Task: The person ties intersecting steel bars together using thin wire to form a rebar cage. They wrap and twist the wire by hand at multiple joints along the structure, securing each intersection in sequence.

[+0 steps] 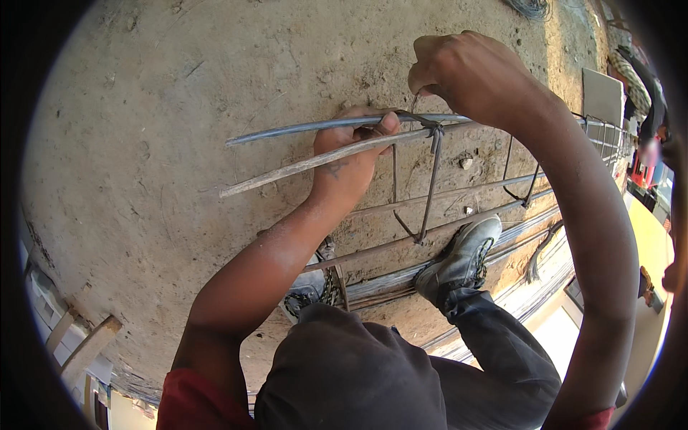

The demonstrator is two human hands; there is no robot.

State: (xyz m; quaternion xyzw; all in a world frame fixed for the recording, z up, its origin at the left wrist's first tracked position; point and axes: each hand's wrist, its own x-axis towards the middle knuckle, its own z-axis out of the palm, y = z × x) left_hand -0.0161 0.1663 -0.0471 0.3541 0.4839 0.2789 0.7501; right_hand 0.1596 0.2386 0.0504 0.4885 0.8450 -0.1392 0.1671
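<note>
A rebar cage of long steel bars and square stirrups lies across the middle. My left hand [347,154] reaches between its two upper bars, fingers curled round the far steel bar [287,131] close to a stirrup [432,183]. The near bar [287,170] crosses over that hand. Dark tie wire [436,132] is wrapped where the stirrup meets the bars. Above and to the right, my right hand [466,75] is closed in a pinch on a thin tie wire [415,104] that hangs toward the joint; its fingertips are partly hidden.
My shoes [466,251] stand by the lower bars, beside more long rods [380,283]. A bundle of wire [541,254] lies right of them. Coiled wire [530,7] rests at the far edge. Another person [648,93] is at the right rim. Wooden pieces [89,347] sit lower left.
</note>
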